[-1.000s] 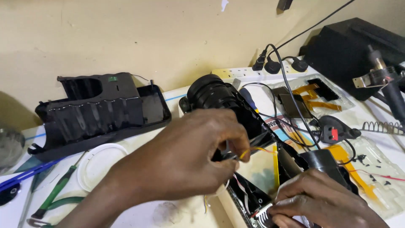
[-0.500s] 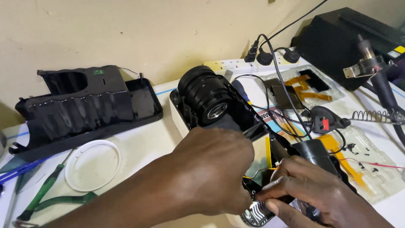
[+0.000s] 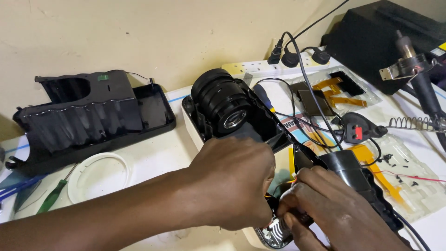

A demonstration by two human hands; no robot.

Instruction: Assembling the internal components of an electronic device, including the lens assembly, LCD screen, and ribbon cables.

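- Two hands meet low in the head view over an opened projector (image 3: 241, 121) on the white worktop (image 3: 153, 153).
- Left hand (image 3: 232, 181) lies knuckles-up at 6 o'clock of the projector's lens (image 3: 223, 100), fingers curled into the casing; what its grip clasps is hidden.
- Right hand (image 3: 334, 209), touching the left at 3 o'clock, pinches small wires (image 3: 293, 174) inside the casing.
- Black cover shell (image 3: 88, 116) rests at 9 o'clock of the lens, well apart.
- White ring (image 3: 100, 176) and green screwdriver (image 3: 53, 197) lie near 8 o'clock.
- Power strip (image 3: 274, 67) sits at 1 o'clock.
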